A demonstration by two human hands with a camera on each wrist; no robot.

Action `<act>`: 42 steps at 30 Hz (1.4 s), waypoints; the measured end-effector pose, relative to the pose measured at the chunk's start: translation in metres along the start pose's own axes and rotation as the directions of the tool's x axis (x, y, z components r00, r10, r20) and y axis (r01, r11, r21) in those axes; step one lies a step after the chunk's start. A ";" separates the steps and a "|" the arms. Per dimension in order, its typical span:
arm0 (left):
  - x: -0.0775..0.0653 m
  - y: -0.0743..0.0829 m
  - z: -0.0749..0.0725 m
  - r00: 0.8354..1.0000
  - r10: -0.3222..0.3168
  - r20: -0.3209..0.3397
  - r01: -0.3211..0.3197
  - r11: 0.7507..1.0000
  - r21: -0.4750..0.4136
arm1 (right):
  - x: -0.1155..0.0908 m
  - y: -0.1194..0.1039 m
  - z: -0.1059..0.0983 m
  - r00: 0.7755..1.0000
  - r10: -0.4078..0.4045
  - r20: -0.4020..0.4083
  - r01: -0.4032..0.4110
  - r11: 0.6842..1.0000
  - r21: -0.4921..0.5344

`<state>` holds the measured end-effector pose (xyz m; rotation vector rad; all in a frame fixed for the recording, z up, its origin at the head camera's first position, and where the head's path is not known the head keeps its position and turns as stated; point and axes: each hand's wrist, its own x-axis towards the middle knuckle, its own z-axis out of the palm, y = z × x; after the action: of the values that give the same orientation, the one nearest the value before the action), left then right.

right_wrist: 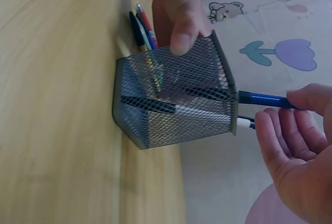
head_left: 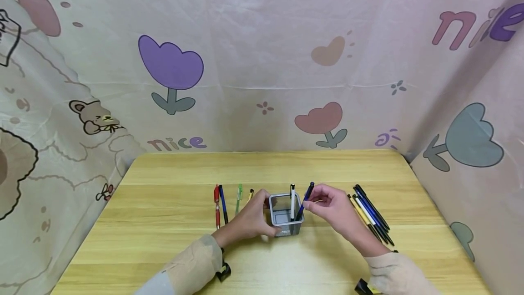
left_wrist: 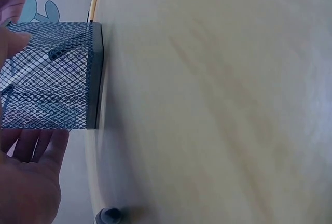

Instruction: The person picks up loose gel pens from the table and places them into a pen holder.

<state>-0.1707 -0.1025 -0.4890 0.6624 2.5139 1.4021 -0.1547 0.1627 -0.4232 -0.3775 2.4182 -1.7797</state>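
"Sleeves (head_left: 192,263) nearest us; what's beyond them?"

"Mesh cup (right_wrist: 166,130), standing on the table (head_left: 172,181), white pen (head_left: 292,204) inside! Left hand (head_left: 254,215) wraps its sides, fingers curved."

"And the right hand (head_left: 333,206)?"

"Pinching a blue pen (right_wrist: 264,99), fingertips nearly together, lower end inside the cup! Loose pens (head_left: 370,215) lie left and right."
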 end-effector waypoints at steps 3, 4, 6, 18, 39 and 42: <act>0.001 0.000 0.000 1.000 0.003 0.005 -0.003 1.000 -0.016 | 0.000 0.003 0.001 1.000 0.012 -0.006 -0.012 0.999 -0.040; 0.001 0.000 0.000 1.000 0.004 0.006 -0.004 1.000 -0.019 | 0.000 0.004 0.001 1.000 0.011 -0.007 -0.011 0.999 -0.052; 0.001 -0.001 0.001 1.000 0.006 0.005 -0.006 1.000 -0.022 | 0.000 0.005 0.002 1.000 0.003 -0.011 -0.004 0.996 -0.084; 0.001 -0.001 0.001 1.000 0.011 -0.002 -0.011 1.000 -0.002 | 0.001 0.008 0.006 0.999 0.007 0.044 0.001 0.983 -0.181; 0.000 -0.001 0.001 1.000 -0.001 -0.008 0.002 0.999 0.046 | -0.001 0.014 -0.001 0.999 -0.016 0.031 0.024 0.969 -0.247; 0.000 -0.001 0.001 1.000 -0.004 -0.003 0.004 0.999 0.044 | -0.003 0.017 -0.005 1.000 -0.019 0.009 0.021 0.961 -0.277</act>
<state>-0.1707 -0.1021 -0.4909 0.6627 2.5538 1.3510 -0.1555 0.1724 -0.4377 -0.4343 2.6731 -1.4434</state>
